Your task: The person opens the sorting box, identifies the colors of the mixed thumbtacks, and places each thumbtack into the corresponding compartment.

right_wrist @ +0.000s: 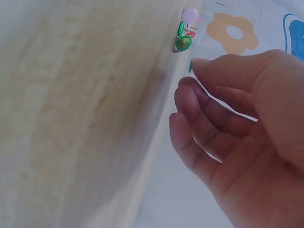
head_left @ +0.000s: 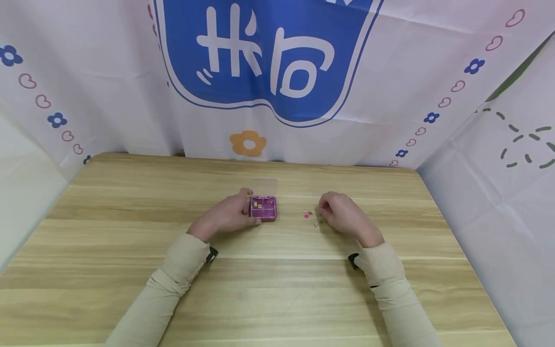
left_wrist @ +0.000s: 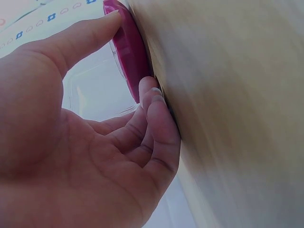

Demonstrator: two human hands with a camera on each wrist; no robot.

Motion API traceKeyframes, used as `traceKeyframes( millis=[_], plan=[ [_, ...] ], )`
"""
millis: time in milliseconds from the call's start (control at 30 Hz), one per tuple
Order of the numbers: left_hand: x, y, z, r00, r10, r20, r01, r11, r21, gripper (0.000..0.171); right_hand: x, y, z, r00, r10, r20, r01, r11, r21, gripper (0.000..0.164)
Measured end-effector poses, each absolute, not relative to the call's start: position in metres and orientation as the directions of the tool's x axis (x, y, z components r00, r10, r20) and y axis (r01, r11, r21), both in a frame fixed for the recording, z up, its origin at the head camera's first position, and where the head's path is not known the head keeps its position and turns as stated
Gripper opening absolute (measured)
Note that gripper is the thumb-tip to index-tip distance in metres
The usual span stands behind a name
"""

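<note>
My left hand (head_left: pixel 230 213) grips a small purple compartment box (head_left: pixel 270 220) on the table, thumb along its near side and fingers at the left and far side. The box's clear lid (head_left: pixel 265 186) is swung back, away from me. Two little gold-coloured pieces (head_left: pixel 255 205) lie in its far left compartment. To the right of the box, my right hand (head_left: pixel 346 216) is low over the table beside a scatter of tiny trinkets. A tiny green piece (right_wrist: pixel 191 66) shows at the thumb tip, pinched there. Among the scatter are a pink disc (head_left: pixel 306 216) and a green ring-shaped piece (right_wrist: pixel 183 43).
The wood-grain table (head_left: pixel 277 299) runs back to a white cloth (head_left: pixel 204 137) with a blue printed emblem. More cloth hangs at the right side. Dark wrist straps (head_left: pixel 211 255) show at both cuffs.
</note>
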State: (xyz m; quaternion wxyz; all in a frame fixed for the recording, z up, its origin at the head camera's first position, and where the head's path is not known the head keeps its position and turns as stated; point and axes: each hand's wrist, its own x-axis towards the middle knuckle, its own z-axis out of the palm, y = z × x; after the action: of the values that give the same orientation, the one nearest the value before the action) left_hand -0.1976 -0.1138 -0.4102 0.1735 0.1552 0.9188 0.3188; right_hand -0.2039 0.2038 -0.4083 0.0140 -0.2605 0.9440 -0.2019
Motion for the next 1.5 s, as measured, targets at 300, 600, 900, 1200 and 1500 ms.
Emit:
traceKeyframes(
  millis=[300, 600, 900, 1200, 1500],
  plan=[
    [-0.196, -0.112, -0.411, -0.89, 0.398, -0.223, 0.174, 0.747, 0.641, 0.089, -0.203, 0.205, -0.406, -0.866, -0.49, 0.104, -0.486, 0.772, -0.409, 0.005],
    [-0.197, -0.113, -0.409, -0.893, 0.392, -0.22, 0.171, 0.749, 0.64, 0.09, -0.206, 0.198, -0.401, -0.851, -0.489, 0.189, -0.522, 0.75, -0.407, 0.007],
    [-0.198, -0.114, -0.408, -0.891, 0.405, -0.206, 0.186, 0.739, 0.647, 0.09, -0.209, 0.183, -0.394, -0.841, -0.509, 0.185, -0.535, 0.728, -0.429, 0.007],
    [-0.2, -0.115, -0.413, -0.891, 0.406, -0.201, 0.197, 0.746, 0.636, 0.091, -0.211, 0.161, -0.389, -0.836, -0.523, 0.164, -0.533, 0.704, -0.47, 0.009],
    [-0.199, -0.115, -0.413, -0.894, 0.398, -0.208, 0.189, 0.755, 0.628, 0.09, -0.215, 0.143, -0.389, -0.833, -0.525, 0.173, -0.541, 0.708, -0.454, 0.007]
  ],
)
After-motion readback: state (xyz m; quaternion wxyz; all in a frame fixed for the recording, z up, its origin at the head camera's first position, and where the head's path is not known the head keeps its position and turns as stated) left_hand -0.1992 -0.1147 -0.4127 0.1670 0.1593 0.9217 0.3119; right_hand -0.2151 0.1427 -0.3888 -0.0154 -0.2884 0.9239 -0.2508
